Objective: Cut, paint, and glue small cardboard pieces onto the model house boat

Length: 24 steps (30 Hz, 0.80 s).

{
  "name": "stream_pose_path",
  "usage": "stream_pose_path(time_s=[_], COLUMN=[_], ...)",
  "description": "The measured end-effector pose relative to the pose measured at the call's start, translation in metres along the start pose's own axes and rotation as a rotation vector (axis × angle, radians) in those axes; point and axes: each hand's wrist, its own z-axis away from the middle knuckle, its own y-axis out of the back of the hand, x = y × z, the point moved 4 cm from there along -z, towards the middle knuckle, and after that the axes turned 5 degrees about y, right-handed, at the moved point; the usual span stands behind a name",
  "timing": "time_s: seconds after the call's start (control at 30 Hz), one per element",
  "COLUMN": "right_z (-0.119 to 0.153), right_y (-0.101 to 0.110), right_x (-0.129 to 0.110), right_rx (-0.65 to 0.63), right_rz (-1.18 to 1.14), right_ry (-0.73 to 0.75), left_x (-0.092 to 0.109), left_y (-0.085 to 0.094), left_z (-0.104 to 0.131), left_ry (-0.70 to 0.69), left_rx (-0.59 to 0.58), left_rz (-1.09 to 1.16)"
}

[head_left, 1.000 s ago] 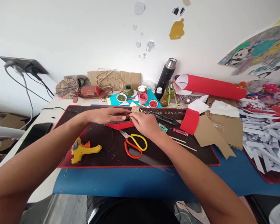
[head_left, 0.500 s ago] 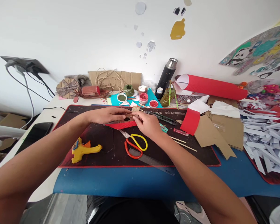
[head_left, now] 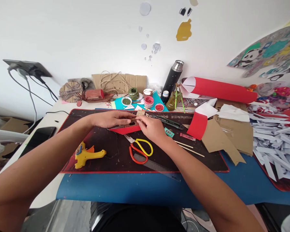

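A small craft piece with a red ribbed side (head_left: 128,130) and a brown top with dark openings is at the middle of the dark mat. My left hand (head_left: 110,119) reaches over it, thumb along the top and long fingers towards its far edge, gripping it lightly. At its right end, my right hand (head_left: 151,127) is closed in a pinch; what lies between its fingertips is hidden. Just beyond the fingertips shows a small tan cardboard bit (head_left: 140,113). Scissors (head_left: 140,150) with one red and one yellow handle lie in front, over a clear ruler (head_left: 159,168).
A yellow glue gun (head_left: 88,155) lies left on the mat (head_left: 106,166). Behind my right hand is a black utility knife (head_left: 170,122). Paint pots (head_left: 148,101) and a black flask (head_left: 172,77) stand at the back. Cardboard (head_left: 222,140) and paper strips (head_left: 275,151) lie right.
My right fingertips have shifted very slightly left over the craft piece. The left hand stays nearly where it was, and the other things have not moved.
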Motion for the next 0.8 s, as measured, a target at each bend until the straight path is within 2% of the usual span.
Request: stream_pose_path(time_s=[0.2,0.4,0.8], right_z=[-0.0008,-0.0024,0.0003], right_y=[-0.0002,0.0019,0.006], right_x=[0.002,0.0008,0.0034], right_rx=[-0.009,-0.039,-0.054], right_rz=[0.022,0.031,0.085], right_ry=[-0.009,0.0,0.025], left_x=[-0.0101,-0.0099,-0.0058], left_y=[-0.009,-0.0068,-0.0047], left_z=[-0.0019,-0.0006,0.0008], left_ry=[-0.05,0.016,0.057], left_rx=[-0.008,0.063,0.058], left_rz=[0.09,-0.058,-0.119])
